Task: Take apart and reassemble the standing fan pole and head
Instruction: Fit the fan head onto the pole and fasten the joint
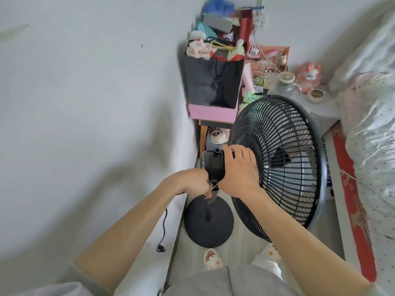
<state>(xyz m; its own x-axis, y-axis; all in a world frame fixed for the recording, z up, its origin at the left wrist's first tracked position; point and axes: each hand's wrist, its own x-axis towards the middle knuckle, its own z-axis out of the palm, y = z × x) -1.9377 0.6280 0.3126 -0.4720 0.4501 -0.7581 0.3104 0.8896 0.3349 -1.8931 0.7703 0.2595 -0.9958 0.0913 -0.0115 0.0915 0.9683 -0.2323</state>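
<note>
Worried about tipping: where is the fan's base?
Head view, low centre: the base stands on the floor under the left hand, just ahead of the slippers.

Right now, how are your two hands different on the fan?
The left hand is curled tight at the top of the fan pole, lower down. The right hand sits higher, wrapping the motor housing with fingers spread toward the rear grille. Both hold the black fan.
</note>
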